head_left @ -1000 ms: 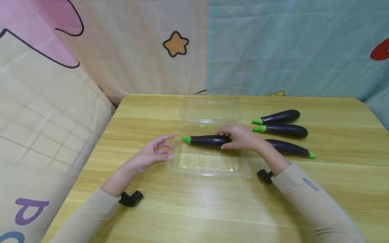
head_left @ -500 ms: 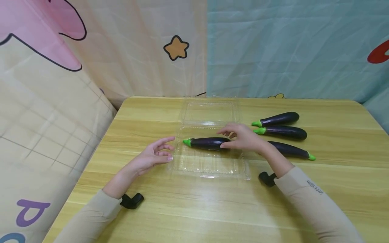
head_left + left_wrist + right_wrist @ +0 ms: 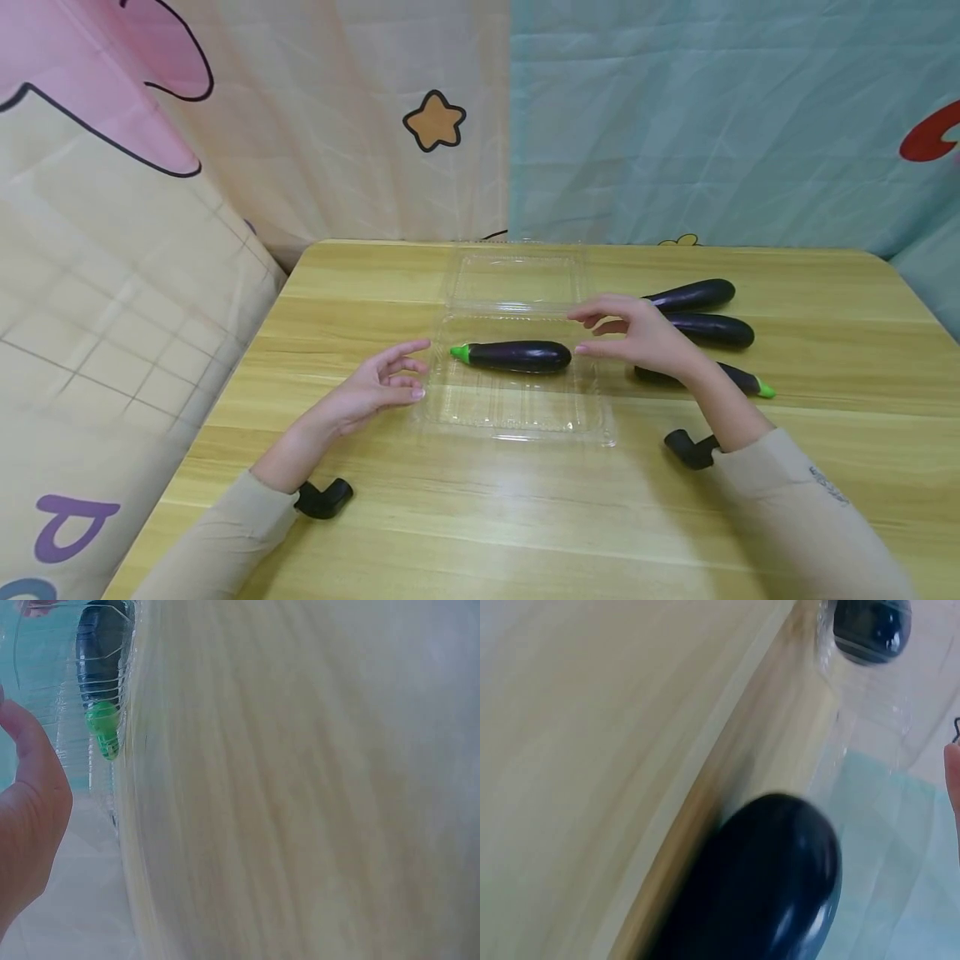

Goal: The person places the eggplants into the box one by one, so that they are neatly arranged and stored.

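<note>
Right hand (image 3: 637,337): fingers curved and apart, thumb apart from them, nothing held. Half a second ago thumb and fingers framed the blunt end of the packed eggplant (image 3: 521,357); now they stand off to the right of it, the thumb tip just beside that end but no longer in front of it.

Left hand (image 3: 367,387): fingers apart, nothing held, little altered over the same interval; just beside the left edge of the clear container (image 3: 517,435). Contact with the plastic: cannot tell.

Packed eggplant, one: lies lengthwise inside the base of the container, between the two hands, green stem toward the left fingers, blunt end toward the right. Its place is unchanged since the fingers drew off.

Lid half (image 3: 517,283): laid back open, beyond the fingers of both hands.

Loose eggplants, three, on the surface (image 3: 480,517) to the right of the right fingers: far eggplant (image 3: 697,294), middle eggplant (image 3: 712,330), near eggplant (image 3: 742,379). The right hand now covers the stems of the first two and part of the third.

Bearing on the work: the release looks complete and the piece settled; one eggplant is boxed, three remain outside.
</note>
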Available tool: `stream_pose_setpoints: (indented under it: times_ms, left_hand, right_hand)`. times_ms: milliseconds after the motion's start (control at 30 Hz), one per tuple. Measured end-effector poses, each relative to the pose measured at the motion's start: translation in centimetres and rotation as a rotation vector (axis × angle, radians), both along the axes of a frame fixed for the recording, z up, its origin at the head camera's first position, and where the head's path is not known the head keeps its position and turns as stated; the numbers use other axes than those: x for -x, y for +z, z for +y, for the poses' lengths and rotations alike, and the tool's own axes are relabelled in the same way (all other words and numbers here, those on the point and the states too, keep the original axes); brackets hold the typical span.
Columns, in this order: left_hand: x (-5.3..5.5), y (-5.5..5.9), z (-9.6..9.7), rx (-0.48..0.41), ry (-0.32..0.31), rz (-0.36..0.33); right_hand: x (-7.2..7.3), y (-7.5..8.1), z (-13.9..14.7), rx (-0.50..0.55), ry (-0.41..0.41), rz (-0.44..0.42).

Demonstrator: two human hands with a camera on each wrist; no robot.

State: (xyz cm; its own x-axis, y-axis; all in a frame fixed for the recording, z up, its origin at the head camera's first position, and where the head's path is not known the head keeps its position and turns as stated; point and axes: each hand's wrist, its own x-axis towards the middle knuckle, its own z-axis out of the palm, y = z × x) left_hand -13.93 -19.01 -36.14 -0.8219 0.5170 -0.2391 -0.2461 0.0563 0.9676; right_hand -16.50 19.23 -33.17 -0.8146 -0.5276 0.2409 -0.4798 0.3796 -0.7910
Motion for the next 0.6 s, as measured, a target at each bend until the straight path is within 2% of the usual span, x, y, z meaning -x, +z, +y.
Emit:
stream_pose_setpoints:
  times_ms: [600]
  left_hand:
    - [0.3,0.0,0.0,-0.006,-0.015,-0.006]
  right_hand:
    - [-2.5,1.1,6.4,0.02,-0.161,0.072]
